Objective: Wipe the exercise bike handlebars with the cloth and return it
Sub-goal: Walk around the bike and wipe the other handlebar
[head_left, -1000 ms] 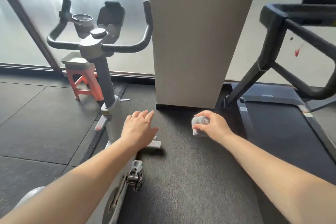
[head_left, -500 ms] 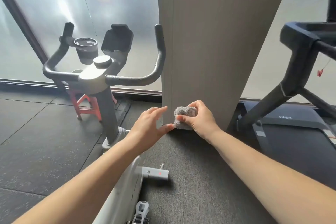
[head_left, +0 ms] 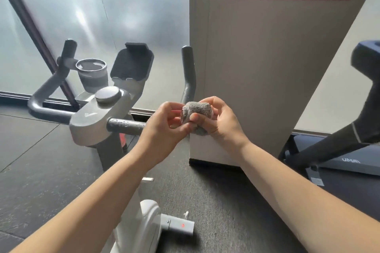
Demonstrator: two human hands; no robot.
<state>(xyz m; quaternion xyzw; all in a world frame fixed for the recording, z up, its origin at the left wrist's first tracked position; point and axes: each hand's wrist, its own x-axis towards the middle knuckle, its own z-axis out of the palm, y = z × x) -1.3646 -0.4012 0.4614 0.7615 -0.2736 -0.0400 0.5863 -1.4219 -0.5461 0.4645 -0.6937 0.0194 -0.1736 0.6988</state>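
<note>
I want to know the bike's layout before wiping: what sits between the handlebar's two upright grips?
In the head view, between the left grip and right grip sit a cup holder and a black device tray, with a round knob nearer the person.

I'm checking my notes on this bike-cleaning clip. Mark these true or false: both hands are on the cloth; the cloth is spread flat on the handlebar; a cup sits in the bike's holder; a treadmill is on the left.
1. Both hands are on the cloth. True: the left hand and right hand pinch the cloth.
2. The cloth is spread flat on the handlebar. False: it is bunched up, held in front of the handlebar.
3. A cup sits in the holder. True: cup.
4. A treadmill is on the left. False: the treadmill is on the right.
</note>
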